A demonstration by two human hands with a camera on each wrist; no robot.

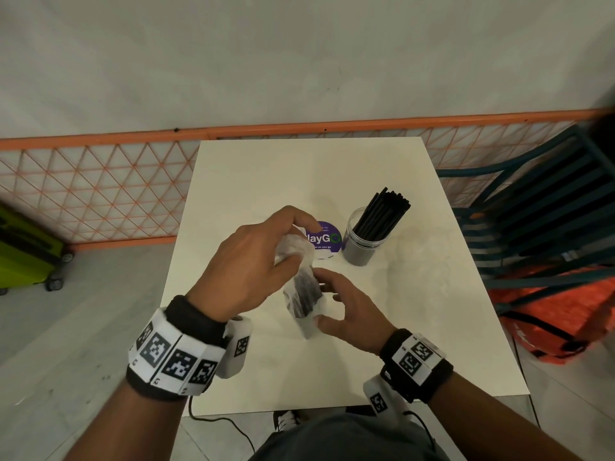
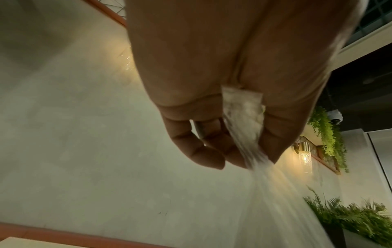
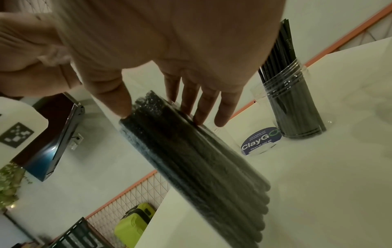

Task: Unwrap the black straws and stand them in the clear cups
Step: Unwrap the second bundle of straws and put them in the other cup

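Note:
A bundle of black straws in a clear plastic wrapper (image 1: 303, 294) hangs tilted over the white table (image 1: 266, 377). My left hand (image 1: 293, 251) pinches the bunched top of the wrapper (image 2: 244, 125) between thumb and fingers (image 2: 250, 161). My right hand (image 1: 324, 301) holds the bundle's lower end. In the right wrist view its thumb and fingers (image 3: 161, 110) close on the straws (image 3: 191, 159). A clear cup (image 1: 362, 244) full of unwrapped black straws (image 3: 297, 109) stands behind, to the right. A second clear cup (image 3: 214, 130), faint and empty, seems to stand on a purple sticker (image 1: 327, 239).
A blue slatted chair (image 1: 532, 211) and an orange bag (image 1: 559, 311) stand to the right of the table. An orange mesh fence (image 1: 100, 188) runs behind it, with a green suitcase (image 1: 26, 251) at the far left. A cable trails on the floor by my feet.

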